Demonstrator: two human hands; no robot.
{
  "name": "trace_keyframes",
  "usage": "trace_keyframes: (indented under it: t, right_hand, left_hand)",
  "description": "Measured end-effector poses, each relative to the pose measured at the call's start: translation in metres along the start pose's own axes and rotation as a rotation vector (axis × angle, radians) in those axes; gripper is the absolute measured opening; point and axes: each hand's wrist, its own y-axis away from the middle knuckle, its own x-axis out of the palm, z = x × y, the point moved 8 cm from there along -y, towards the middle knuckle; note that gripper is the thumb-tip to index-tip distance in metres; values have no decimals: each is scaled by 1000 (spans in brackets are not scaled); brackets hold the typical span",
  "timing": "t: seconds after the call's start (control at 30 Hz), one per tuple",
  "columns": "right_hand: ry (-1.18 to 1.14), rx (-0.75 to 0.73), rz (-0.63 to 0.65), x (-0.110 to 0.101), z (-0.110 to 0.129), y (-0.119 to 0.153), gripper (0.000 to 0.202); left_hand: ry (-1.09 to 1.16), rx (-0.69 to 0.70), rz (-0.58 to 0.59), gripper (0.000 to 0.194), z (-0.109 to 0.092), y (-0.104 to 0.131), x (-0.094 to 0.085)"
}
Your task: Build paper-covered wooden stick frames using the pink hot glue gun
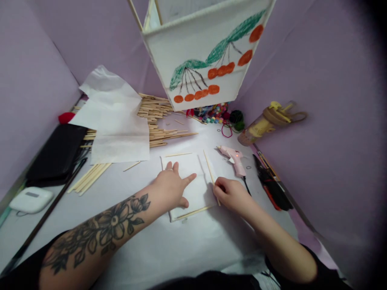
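Observation:
My left hand (173, 183) lies spread over a white paper panel (193, 161), fingers apart and pressing it down. Thin wooden sticks run along the panel's edges, one at the far side and one at the near edge (195, 212). At the panel's right side, my right hand (226, 191) pinches a thin wooden stick (208, 165) that points away from me. A pink glue gun (234, 157) with a small orange light lies just beyond my right hand, on the table's white covering.
A white paper box with painted cherries (205, 60) hangs above the back. Bundled sticks (154, 108), loose white paper (117, 121) and a black case (57, 153) are at back left. A bottle (263, 123) and dark-handled tools (272, 183) stand or lie at right.

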Motion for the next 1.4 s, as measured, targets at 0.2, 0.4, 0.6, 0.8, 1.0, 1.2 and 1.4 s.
trace_keyframes:
  t: [0.2, 0.4, 0.6, 0.8, 1.0, 1.2, 1.4]
  right_hand:
    - [13, -36, 26, -1, 16, -9, 16]
    - [56, -42, 85, 1, 19, -11, 16]
    - [50, -52, 95, 4, 18, -9, 16]
    - [68, -44, 97, 5, 19, -10, 16]
    - [76, -49, 110, 5, 22, -11, 17]
    - [83, -37, 124, 6, 23, -12, 16]
    - [79, -47, 133, 8, 21, -14, 15]
  left_hand:
    - [-8, -2, -11, 101, 1, -2, 3]
    - [-1, 3, 37, 106, 1, -4, 6]
    - [-12, -3, 71, 107, 0, -5, 8]
    - [-7, 0, 49, 107, 1, -6, 8]
    - [10, 5, 21, 108, 1, -6, 6]
    - [-9, 1, 50, 108, 1, -5, 8]
    - [1, -2, 39, 107, 0, -5, 7]
